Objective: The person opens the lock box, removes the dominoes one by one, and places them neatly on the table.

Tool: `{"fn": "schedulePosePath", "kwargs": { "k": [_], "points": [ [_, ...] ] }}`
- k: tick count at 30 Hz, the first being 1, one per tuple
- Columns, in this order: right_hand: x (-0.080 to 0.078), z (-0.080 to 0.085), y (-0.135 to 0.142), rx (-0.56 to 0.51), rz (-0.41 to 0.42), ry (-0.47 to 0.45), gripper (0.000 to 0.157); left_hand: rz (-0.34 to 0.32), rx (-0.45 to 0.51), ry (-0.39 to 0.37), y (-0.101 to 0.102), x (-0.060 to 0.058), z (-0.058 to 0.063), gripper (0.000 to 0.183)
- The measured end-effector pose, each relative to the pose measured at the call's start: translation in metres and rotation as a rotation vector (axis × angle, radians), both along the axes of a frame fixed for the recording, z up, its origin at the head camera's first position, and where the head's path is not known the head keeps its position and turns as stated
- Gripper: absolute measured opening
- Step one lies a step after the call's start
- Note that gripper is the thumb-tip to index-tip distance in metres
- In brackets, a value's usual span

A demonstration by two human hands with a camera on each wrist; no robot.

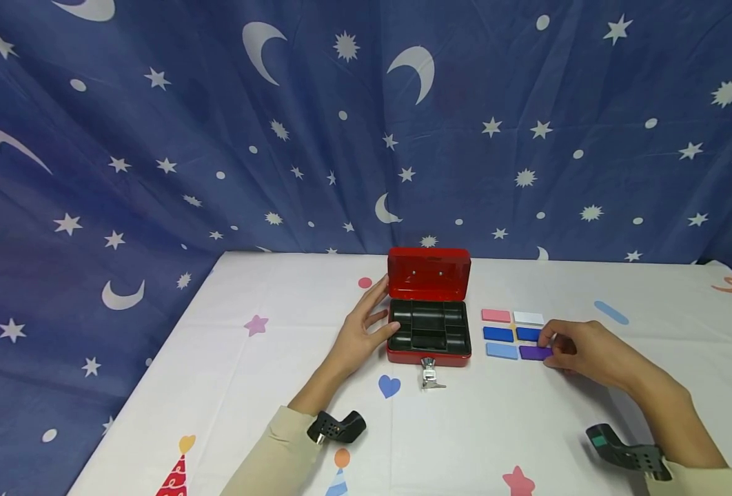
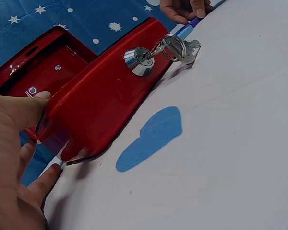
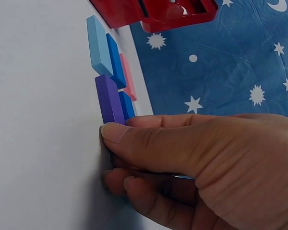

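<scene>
Right hand (image 1: 580,350) pinching the purple block (image 1: 534,353), left hand (image 1: 362,329) curled against the red cash box (image 1: 429,324); a slipping pinch could scatter neighbouring blocks.

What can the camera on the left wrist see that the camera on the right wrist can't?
Only the left wrist view shows the keys hanging from the lock on the box front, a blue heart printed on the tablecloth, and the left hand holding the box's side.

Only the right wrist view shows the light blue block, the pink block and the right hand close up, pinching the purple block.

Both show the red box and the starry blue cloth.
</scene>
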State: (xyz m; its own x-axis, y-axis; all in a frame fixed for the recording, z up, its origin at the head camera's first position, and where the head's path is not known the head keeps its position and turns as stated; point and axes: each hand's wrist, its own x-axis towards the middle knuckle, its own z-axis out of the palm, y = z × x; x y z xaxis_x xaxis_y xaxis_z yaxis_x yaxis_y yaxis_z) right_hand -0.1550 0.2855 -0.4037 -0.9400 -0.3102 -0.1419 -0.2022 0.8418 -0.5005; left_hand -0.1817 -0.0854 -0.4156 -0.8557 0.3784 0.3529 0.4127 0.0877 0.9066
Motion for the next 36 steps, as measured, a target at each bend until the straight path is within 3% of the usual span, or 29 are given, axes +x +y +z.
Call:
{"fn": "schedulePosePath", "kwargs": {
  "k": [22, 31, 36],
  "points": [
    [-0.0018, 0.0023, -0.0012, 0.004, 0.025, -0.003, 0.027, 0.005, 0.007, 0.002, -0.0021, 0.0005, -0.0015, 0.074],
    [0.0001, 0.0044, -0.0029, 0.011, 0.041, 0.025, 0.032, -0.007, 0.025, -0.046, -0.0038, 0.0016, -0.0044, 0.074],
    [0.0026, 0.0059, -0.0074, 0.007, 0.010, 0.006, 0.027, 0.018, 0.073, -0.132, -0.0081, -0.0002, -0.0097, 0.071]
  ]
}}
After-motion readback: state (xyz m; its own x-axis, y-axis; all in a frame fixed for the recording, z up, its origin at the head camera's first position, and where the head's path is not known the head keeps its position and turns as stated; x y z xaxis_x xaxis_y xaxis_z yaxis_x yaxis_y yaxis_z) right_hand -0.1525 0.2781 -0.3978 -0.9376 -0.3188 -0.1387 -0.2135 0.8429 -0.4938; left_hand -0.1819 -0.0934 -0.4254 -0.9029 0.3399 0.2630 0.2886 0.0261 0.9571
